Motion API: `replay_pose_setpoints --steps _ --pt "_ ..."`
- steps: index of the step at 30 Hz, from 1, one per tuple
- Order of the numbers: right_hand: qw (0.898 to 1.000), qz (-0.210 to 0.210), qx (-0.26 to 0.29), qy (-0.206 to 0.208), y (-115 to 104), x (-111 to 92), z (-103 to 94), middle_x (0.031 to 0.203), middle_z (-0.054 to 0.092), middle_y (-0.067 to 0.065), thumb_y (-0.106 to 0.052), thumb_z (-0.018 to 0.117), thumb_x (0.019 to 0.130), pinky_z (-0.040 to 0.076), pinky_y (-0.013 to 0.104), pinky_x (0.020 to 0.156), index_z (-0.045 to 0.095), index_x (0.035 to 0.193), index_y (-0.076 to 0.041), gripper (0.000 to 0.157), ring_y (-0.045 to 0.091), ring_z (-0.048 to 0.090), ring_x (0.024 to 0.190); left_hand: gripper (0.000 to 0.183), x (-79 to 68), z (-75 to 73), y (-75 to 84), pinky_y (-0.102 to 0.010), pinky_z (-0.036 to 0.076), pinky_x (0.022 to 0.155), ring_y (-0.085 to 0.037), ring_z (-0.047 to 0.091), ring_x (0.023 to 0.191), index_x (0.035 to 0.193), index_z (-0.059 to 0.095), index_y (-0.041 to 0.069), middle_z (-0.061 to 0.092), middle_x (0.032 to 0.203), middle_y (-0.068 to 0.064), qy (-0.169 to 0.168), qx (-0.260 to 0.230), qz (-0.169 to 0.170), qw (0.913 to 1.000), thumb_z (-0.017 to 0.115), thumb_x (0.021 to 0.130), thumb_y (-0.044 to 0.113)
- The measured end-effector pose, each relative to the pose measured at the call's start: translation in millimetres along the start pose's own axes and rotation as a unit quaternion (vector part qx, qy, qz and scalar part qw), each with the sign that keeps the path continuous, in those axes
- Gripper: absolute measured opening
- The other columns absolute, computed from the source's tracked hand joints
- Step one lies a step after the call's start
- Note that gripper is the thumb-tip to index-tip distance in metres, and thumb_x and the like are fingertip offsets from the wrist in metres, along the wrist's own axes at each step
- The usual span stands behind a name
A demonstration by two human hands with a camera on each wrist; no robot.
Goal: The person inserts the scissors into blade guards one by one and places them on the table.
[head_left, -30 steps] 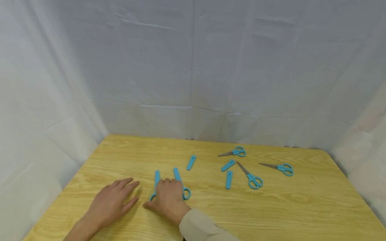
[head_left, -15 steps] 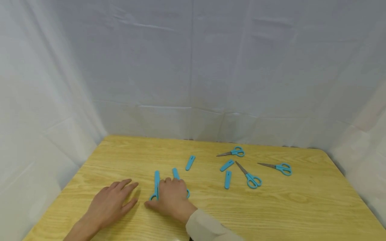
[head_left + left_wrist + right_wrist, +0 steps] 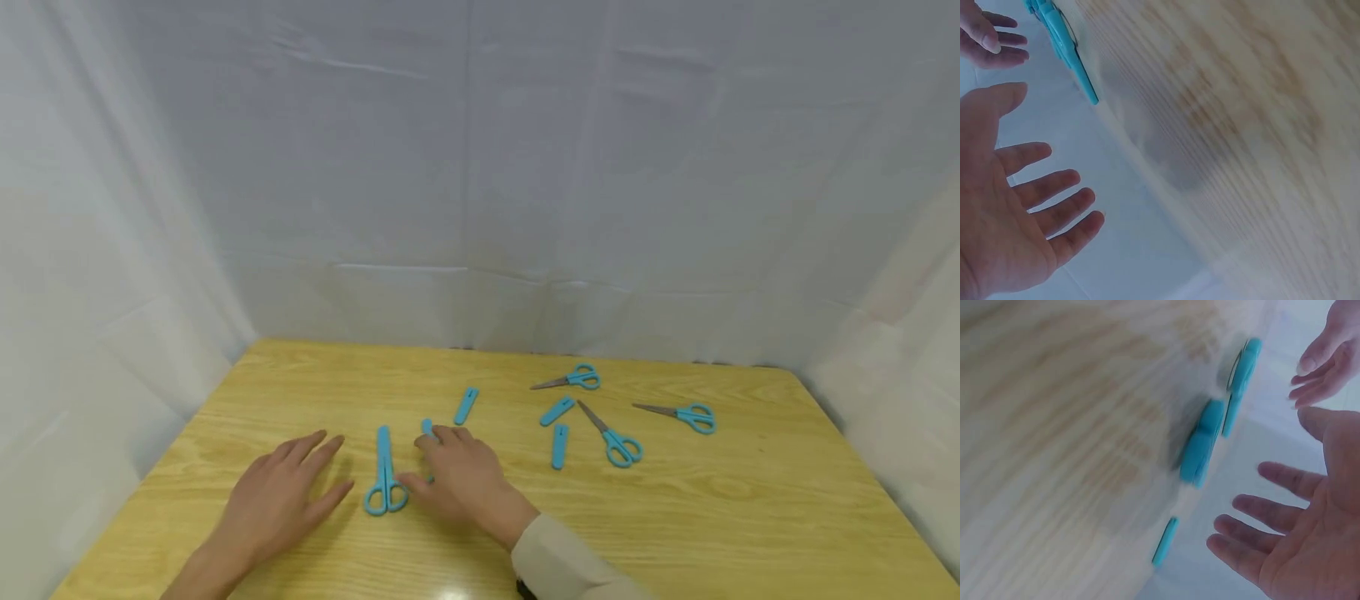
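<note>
"So, where do we find the left hand (image 3: 273, 500)?"

"We see it at the lower left of the head view, its fingers spread apart and holding nothing. Just right of it lie the first sheathed scissors (image 3: 384, 454), low in the middle, handles towards the bottom edge."

"And the right hand (image 3: 465, 475)?"

"We have it right of those, over the second sheathed scissors (image 3: 1200, 444). Its fingers are apart too, with nothing between them; the right wrist view shows us a gap between fingertips and handles (from the head view we could hardly tell, as the hand hides most of that pair)."

"What else do we count on the wooden table (image 3: 675, 517)?"

"Three loose blue sheaths: the upper sheath (image 3: 466, 406) above the right hand, then, right of centre, the slanted sheath (image 3: 557, 411) with the lower sheath (image 3: 559, 447) just below it."

"Do we have bare blades as well?"

"Yes, we make out three pairs: the far scissors (image 3: 575, 379) near the table's back edge, the middle scissors (image 3: 611, 436) beside the two neighbouring sheaths, and the rightmost scissors (image 3: 683, 413). All three point their tips leftward."
</note>
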State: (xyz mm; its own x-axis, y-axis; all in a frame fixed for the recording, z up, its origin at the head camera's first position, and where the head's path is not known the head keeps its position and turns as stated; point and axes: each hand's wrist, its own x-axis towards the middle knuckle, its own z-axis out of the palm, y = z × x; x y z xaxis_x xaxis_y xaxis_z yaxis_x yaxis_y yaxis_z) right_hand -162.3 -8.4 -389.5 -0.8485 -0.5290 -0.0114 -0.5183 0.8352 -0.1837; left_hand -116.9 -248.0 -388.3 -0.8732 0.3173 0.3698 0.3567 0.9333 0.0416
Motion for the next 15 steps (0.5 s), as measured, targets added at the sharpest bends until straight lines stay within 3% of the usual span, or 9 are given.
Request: replay_pose_setpoints --steps 7,15 --pt "1.0 0.01 -0.01 -0.006 25 -8 -3.9 0.152 0.03 0.01 -0.064 0.027 0.096 0.028 0.047 0.109 0.03 0.15 -0.028 0.065 0.031 0.028 0.138 0.058 15.2 3.6 16.1 -0.058 0.045 0.085 -0.039 0.053 0.113 0.129 0.06 0.01 0.056 0.129 -0.017 0.0 -0.011 0.008 0.9999 0.064 0.086 0.049" --pt "0.999 0.041 0.001 -0.001 61 -24 -10.1 0.155 0.022 0.012 -0.062 0.032 0.096 0.019 0.054 0.111 0.03 0.15 -0.026 0.065 0.036 0.019 0.14 0.059 32.4 10.0 32.3 -0.059 0.044 0.088 -0.04 0.049 0.118 0.132 0.057 0.011 0.051 0.134 -0.018 -0.014 -0.027 0.022 0.9993 0.061 0.088 0.05"
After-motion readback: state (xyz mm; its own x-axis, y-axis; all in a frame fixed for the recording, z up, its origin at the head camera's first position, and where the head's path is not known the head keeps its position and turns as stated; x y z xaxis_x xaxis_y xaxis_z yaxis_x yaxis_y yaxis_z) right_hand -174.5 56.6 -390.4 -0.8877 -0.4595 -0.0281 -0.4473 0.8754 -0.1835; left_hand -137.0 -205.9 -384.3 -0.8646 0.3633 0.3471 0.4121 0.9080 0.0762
